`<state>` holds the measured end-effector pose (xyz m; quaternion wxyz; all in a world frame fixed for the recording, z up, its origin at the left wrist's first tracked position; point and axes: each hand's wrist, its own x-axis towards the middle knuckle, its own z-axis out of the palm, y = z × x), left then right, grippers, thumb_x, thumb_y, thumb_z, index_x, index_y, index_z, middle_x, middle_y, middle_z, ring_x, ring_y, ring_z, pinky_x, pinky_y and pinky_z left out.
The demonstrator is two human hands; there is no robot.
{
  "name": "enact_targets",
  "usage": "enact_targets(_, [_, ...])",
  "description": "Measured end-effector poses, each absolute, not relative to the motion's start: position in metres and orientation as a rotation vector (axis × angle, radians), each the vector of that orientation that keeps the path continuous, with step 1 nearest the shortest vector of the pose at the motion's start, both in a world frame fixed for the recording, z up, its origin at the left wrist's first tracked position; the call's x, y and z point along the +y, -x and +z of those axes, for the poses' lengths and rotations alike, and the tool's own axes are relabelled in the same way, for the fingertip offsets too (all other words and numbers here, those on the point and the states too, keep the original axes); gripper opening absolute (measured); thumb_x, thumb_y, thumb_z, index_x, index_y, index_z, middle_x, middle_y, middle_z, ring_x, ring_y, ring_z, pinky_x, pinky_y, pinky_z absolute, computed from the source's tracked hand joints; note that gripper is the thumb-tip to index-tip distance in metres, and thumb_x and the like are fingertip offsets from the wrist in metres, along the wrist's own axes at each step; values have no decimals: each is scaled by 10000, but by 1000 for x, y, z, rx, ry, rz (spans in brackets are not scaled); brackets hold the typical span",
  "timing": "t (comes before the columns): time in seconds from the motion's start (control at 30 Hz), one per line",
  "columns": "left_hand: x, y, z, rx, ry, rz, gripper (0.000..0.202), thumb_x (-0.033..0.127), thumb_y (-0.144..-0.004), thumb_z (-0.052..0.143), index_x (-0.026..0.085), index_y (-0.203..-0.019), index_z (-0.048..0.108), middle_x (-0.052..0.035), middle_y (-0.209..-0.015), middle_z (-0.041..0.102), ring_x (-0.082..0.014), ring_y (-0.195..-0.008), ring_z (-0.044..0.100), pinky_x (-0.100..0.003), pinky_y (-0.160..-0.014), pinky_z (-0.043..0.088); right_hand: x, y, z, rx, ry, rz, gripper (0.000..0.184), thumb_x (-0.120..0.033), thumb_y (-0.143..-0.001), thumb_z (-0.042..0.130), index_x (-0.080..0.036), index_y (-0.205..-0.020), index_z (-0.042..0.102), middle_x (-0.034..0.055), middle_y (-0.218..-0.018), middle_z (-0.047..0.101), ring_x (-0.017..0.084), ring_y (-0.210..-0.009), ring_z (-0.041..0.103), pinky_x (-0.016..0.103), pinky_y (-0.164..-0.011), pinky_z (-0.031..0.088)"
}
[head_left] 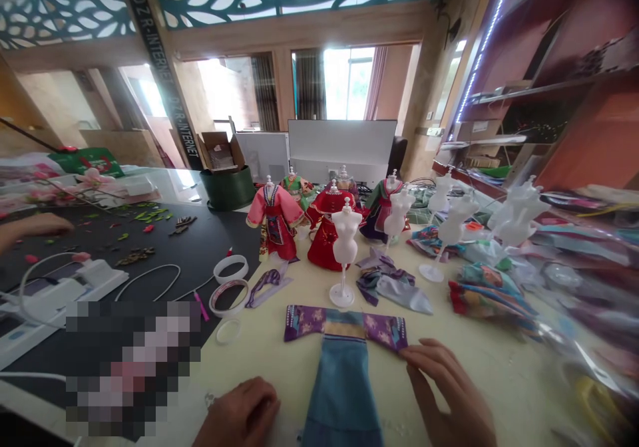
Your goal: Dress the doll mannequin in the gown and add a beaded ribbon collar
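A doll's dress lies flat on the cream table, with purple patterned sleeves spread wide and a blue skirt running toward me. My right hand rests at the end of the right sleeve, fingertips touching its edge. My left hand sits loosely curled on the table beside the skirt, apart from the cloth and holding nothing. Beyond the dress stands a white doll mannequin on a round base, with a folded purple and grey garment to its right.
Several dressed doll mannequins, including a red gown, stand behind. Patterned fabric is piled to the right. Tape rolls lie at left near a black mat. Another person's hand rests on that mat. A pixelated patch covers the lower left.
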<state>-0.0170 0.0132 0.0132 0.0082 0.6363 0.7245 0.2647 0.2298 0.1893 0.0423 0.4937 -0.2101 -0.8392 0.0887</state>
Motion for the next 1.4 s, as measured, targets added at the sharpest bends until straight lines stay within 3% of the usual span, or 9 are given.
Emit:
enact_targets(0.27, [92, 35, 60, 2237, -2025, 847, 206, 197, -863, 402, 193, -812, 602, -24, -791, 627, -149, -739, 570, -258, -675, 443, 198, -225, 67, -2102, 552, 275, 131, -166, -828, 495, -223, -908, 583, 59, -841, 630, 211, -829, 595, 348, -758, 469])
enact_targets(0.43, [142, 31, 50, 2195, -2123, 760, 165, 135, -806, 457, 162, -808, 620, -57, -830, 631, -179, -818, 551, -301, -764, 430, 220, -202, 68, -2304, 728, 343, 142, -219, -853, 450, -199, -847, 590, 66, -859, 634, 210, -818, 587, 328, -727, 457])
enact_targets(0.67, [164, 24, 22, 2228, -2091, 723, 64, 156, -750, 541, 158, -702, 583, -59, -784, 589, -206, -781, 526, -317, -686, 416, 245, -158, 36, -2618, 973, 182, 250, -104, -756, 482, -145, -963, 617, 103, -942, 640, 257, -911, 553, 369, -808, 402])
enact_targets(0.8, [162, 27, 17, 2172, -2086, 759, 87, 114, -755, 510, 168, -707, 558, -37, -796, 583, -188, -804, 518, -313, -726, 413, 248, -153, 21, -2605, 1012, 164, 215, -66, -727, 480, -140, -871, 621, 100, -841, 628, 251, -842, 544, 367, -785, 386])
enact_targets(0.93, [152, 30, 23, 2088, -2118, 787, 137, 52, -739, 468, 176, -736, 528, -21, -818, 575, -172, -823, 501, -309, -769, 402, 249, -161, 13, -2485, 877, 211, 143, -65, -741, 458, -162, -733, 563, 69, -785, 573, 212, -789, 500, 338, -754, 380])
enact_targets(1.17, [140, 27, 28, 1935, -2297, 712, 201, -3, -687, 437, 184, -731, 497, -11, -790, 554, -171, -823, 486, -401, -965, 276, 248, -172, 18, -2394, 511, 277, 184, -3, -687, 409, -177, -724, 454, 58, -827, 529, 196, -810, 462, 396, -852, 344])
enact_targets(1.27, [140, 27, 28, 1916, -2308, 689, 221, 0, -711, 424, 180, -795, 520, -21, -813, 578, -175, -831, 507, -419, -986, 248, 250, -173, 19, -2403, 496, 324, 187, -4, -680, 413, -183, -721, 444, 36, -754, 530, 180, -741, 471, 410, -868, 338])
enact_targets(1.4, [141, 30, 36, 1899, -2158, 776, 222, 76, -788, 433, 191, -930, 560, -36, -903, 634, -186, -870, 542, -414, -960, 278, 251, -173, 18, -2353, 586, 424, 124, -78, -773, 442, -185, -748, 499, 16, -681, 543, 166, -673, 489, 383, -836, 364])
